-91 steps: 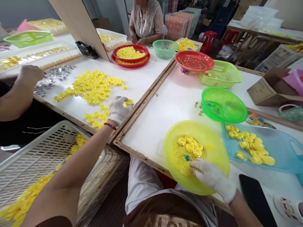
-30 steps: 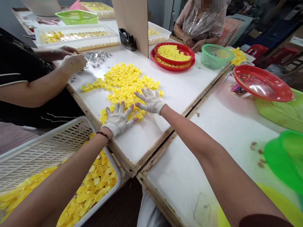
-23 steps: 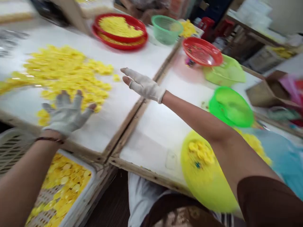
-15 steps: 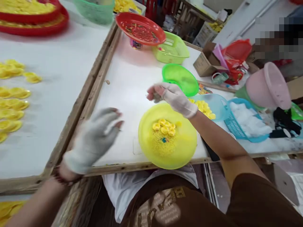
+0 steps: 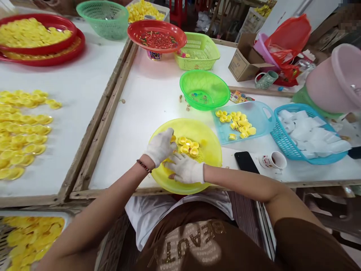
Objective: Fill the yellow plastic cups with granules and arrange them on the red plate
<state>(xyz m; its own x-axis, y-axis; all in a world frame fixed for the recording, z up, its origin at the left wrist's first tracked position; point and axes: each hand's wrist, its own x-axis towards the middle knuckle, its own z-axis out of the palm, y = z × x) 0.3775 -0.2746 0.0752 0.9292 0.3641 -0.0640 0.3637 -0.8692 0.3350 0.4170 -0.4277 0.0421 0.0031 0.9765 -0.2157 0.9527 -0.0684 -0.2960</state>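
Observation:
A round yellow basin sits at the table's front edge, with several small yellow plastic cups and fine yellow granules inside. My left hand, in a white glove with bare fingertips, is over the basin's left side. Between its thumb and fingers shows one small yellow cup, partly covered. Beside it, my right hand, gloved alike, reaches palm down into the granules with fingers spread. Most of the granules are hidden beneath it.
A blue tray of yellow cups lies right of the basin, near a black phone, a mug and a blue basket of white pieces. Behind stands a green bowl. Wooden strips divide the table.
Both hands came down into the yellow basin, the left from the left, the right from above its far rim. The green-blue bit among the granules no longer shows. The view shifted.

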